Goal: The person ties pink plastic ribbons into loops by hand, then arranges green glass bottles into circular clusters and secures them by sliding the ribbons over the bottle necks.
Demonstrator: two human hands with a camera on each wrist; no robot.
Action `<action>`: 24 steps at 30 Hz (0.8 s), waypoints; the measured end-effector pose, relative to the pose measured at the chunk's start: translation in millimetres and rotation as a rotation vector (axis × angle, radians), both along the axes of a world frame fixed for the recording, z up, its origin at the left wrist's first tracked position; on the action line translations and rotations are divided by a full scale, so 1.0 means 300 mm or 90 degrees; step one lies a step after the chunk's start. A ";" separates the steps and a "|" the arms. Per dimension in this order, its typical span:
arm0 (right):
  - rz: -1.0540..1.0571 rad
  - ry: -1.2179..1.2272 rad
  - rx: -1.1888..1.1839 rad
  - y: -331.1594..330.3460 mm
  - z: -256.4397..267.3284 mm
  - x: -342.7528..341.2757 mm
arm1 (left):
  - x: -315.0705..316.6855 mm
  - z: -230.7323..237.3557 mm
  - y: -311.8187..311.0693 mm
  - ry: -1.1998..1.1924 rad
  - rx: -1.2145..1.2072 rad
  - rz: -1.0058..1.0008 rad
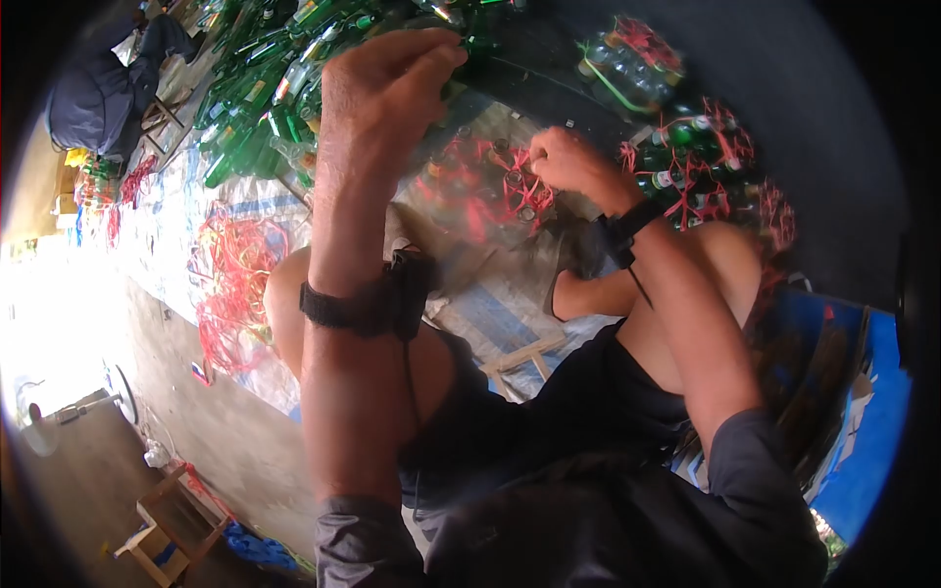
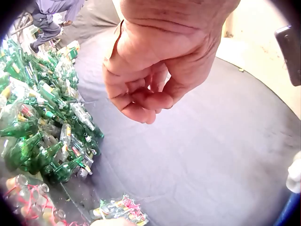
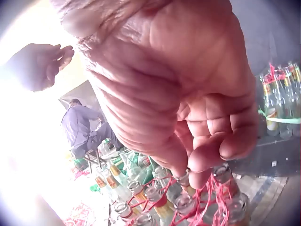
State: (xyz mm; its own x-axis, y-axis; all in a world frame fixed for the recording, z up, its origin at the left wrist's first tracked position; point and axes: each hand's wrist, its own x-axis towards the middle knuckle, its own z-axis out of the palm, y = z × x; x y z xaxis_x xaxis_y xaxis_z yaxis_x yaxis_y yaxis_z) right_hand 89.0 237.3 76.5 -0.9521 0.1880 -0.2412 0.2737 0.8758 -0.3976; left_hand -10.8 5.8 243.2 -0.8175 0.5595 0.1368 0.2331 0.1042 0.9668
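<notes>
Left: loose green bottles in a heap. The left hand is raised beside them, fingers curled to the thumb; I see nothing held. Centre: the bottle bundle sits on the ground just beyond the knees. I judge binding to be in hand; the next move likely calls for drawing the pink twine snug. Clear glass, mouths up, yellowish labels, twine crossing the necks. Over its right side, the right hand, fingers curled; whether they pinch twine, I cannot tell. Far right: more tied bundles.
</notes>
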 end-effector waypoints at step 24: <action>0.088 -0.022 -0.098 -0.103 -0.051 0.002 | -0.152 0.028 0.155 -0.302 0.233 0.075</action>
